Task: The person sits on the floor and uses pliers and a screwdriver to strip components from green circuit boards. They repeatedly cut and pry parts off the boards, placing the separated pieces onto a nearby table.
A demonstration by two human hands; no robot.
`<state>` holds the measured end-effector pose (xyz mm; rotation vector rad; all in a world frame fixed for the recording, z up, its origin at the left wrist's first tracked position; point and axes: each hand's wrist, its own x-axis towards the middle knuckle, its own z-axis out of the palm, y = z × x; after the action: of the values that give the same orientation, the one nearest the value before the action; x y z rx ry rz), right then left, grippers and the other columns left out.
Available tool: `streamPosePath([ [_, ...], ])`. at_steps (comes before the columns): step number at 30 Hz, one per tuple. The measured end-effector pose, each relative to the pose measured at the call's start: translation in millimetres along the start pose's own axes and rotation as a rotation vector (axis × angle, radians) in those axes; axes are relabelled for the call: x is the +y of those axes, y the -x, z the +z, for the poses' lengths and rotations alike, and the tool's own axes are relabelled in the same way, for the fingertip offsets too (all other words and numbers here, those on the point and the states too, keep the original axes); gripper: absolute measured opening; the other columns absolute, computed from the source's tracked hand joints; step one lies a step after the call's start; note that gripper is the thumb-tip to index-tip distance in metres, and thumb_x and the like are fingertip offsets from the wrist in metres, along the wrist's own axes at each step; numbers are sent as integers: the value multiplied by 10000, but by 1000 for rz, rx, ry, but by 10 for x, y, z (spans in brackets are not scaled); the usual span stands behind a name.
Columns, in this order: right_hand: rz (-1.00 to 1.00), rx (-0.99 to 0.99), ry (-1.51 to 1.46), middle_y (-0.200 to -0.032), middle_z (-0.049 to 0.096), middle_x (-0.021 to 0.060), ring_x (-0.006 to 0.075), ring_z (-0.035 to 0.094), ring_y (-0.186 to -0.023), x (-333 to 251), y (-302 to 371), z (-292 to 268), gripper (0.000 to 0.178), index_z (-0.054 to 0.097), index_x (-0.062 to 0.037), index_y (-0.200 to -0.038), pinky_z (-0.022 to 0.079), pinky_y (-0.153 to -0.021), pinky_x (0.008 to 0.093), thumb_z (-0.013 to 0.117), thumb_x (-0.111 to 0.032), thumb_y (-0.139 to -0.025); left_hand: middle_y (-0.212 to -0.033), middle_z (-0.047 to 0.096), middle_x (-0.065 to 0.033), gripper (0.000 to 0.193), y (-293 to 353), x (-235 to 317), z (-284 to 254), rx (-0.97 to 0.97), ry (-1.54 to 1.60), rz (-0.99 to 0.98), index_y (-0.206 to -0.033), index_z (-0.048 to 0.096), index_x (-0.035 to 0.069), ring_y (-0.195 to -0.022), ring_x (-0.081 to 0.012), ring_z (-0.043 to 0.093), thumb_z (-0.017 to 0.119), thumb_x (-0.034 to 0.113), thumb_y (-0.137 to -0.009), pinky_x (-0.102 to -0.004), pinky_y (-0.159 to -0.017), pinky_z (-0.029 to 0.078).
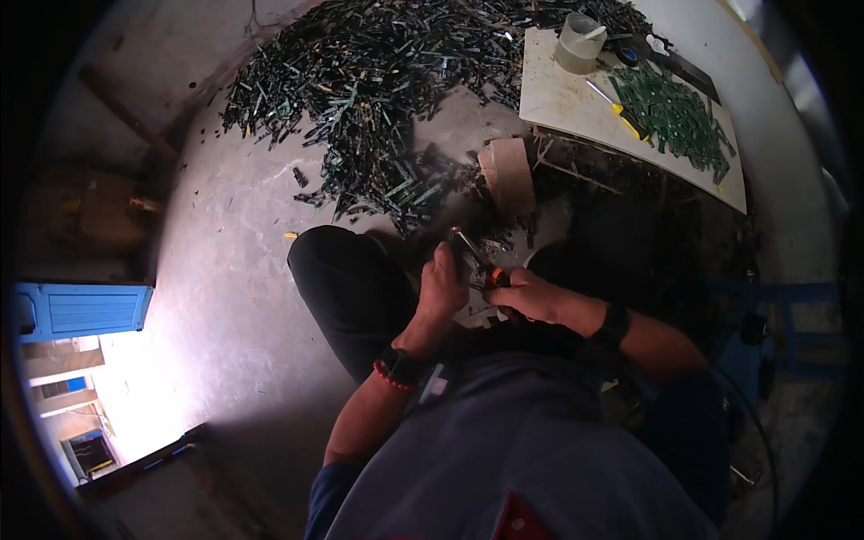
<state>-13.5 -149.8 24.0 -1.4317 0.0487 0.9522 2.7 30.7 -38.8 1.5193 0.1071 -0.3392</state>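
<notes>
My right hand (pixel 535 295) is closed round the orange and black handle of a screwdriver (pixel 472 246). Its metal shaft slants up and to the left, past the fingers of my left hand (pixel 439 290). Those fingers are curled together close to the shaft; whatever they grip is hidden from this side. Both hands are between my knees, over a dim spot with small scraps. Ahead on the floor spreads a large heap of dark, narrow strips (pixel 360 117), reaching nearly to my left knee.
A low pale table (pixel 553 94) at the far right bears a pile of green strips (pixel 670 112), a yellow-handled screwdriver (pixel 630 121) and a cloudy plastic tub (pixel 579 49). A cardboard piece (pixel 510 175) stands before it. Left is a blue cabinet (pixel 85 310) beside a bright doorway.
</notes>
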Motion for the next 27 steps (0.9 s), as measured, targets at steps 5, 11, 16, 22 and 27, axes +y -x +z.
streamPosePath([
  [5, -496, 493, 818, -797, 529, 224, 421, 531, -758, 183, -40, -36, 226, 453, 33, -891, 410, -640, 481, 571, -81, -735, -523, 350, 47, 507, 73, 145, 189, 99, 47, -118, -760, 467, 105, -392, -64, 273, 360, 568, -936, -236, -388, 215],
  [11, -497, 629, 1071, -926, 492, 236, 411, 494, -862, 90, -1, -52, 391, 422, 36, -1036, 406, -736, 471, 601, -18, -693, -520, 360, 44, 515, 155, 423, 245, 118, 164, -273, -716, 466, 106, -399, -62, 263, 349, 554, -942, -240, -393, 216],
  [16, -515, 718, 1254, -914, 503, 210, 375, 500, -862, 114, -32, -140, 410, 436, 42, -1052, 411, -742, 449, 602, -12, -681, -492, 313, 55, 546, 179, 311, 194, 32, 116, -211, -656, 429, 121, -400, -62, 243, 316, 573, -940, -243, -398, 187],
  [22, -738, 705, 1406, -809, 487, 172, 324, 491, -770, 113, -146, -402, 268, 464, 31, -962, 416, -685, 395, 531, 20, -703, -521, 359, 19, 451, 158, 120, 76, -45, -120, -155, -694, 422, 72, -417, -106, 321, 402, 446, -945, -278, -396, 246],
  [27, -630, 605, 1279, -778, 534, 209, 372, 526, -707, 273, -209, -496, 145, 482, 4, -885, 435, -612, 438, 521, 1, -745, -607, 510, -136, 233, 114, 157, 251, 77, -527, 235, -769, 416, -12, -487, -254, 485, 465, 167, -909, -393, -446, 389],
])
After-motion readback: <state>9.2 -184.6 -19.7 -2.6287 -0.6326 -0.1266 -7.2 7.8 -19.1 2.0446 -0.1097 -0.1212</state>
